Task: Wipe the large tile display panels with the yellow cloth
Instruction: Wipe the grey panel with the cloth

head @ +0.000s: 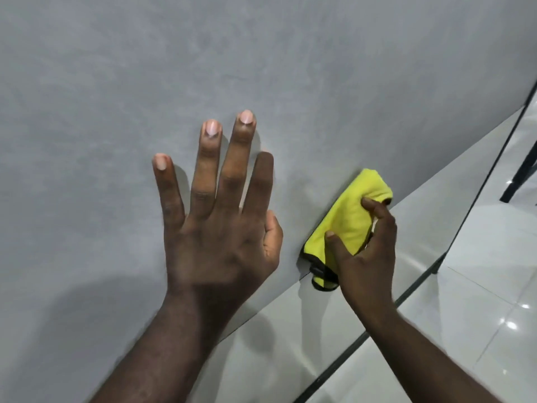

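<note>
A large grey tile panel (174, 68) fills most of the view. My left hand (218, 216) lies flat against it with fingers spread and straight. To its right, my right hand (369, 245) grips a folded yellow cloth (354, 210) with a dark edge, pressing it on the grey panel's lower edge where it meets a lighter, glossy panel (305, 344).
A thin black frame strip (465, 213) runs along the lighter panel's outer edge. Beyond it lies a glossy white tiled floor (494, 315) with light reflections. A black metal leg (520, 175) stands at the far right.
</note>
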Demonstrator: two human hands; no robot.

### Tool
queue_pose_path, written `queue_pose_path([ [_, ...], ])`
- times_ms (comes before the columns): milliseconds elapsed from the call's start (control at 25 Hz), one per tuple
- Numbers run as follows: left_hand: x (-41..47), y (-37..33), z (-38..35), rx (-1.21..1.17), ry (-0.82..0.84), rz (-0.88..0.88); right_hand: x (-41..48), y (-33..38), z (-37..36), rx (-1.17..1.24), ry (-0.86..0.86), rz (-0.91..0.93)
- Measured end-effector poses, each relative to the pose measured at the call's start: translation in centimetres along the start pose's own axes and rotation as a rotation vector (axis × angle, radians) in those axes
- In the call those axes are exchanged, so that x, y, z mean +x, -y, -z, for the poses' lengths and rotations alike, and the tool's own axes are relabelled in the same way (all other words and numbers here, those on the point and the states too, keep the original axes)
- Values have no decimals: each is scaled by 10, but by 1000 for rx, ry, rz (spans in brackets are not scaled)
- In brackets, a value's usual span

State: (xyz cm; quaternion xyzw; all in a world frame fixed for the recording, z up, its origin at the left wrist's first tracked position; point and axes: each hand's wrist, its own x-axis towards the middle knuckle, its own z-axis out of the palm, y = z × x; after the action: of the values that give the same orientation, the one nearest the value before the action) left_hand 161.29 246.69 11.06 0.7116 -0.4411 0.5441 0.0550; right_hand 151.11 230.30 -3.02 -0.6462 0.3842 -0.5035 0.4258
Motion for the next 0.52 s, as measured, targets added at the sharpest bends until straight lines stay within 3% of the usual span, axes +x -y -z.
queue_pose_path([
  [80, 9, -16, -11, 1, -2, 11, 30, -6, 4, 55, 2, -82],
  [160, 10, -24, -20, 48, -11, 9, 42, -2, 8, 90, 94, -276],
  [280, 4, -27, -30, 181, -44, -18, 58, 24, 30, 109, 133, 38],
  [360, 4, -27, -31, 180, -52, -28, 93, 21, 32, 87, 16, 172],
  [480, 6, -27, -29, 164, -61, -34, 95, 28, 19, 143, -75, -170],
  [520, 7, -26, -30, 156, -60, -35, 76, 41, 14, 175, -42, -137],
])
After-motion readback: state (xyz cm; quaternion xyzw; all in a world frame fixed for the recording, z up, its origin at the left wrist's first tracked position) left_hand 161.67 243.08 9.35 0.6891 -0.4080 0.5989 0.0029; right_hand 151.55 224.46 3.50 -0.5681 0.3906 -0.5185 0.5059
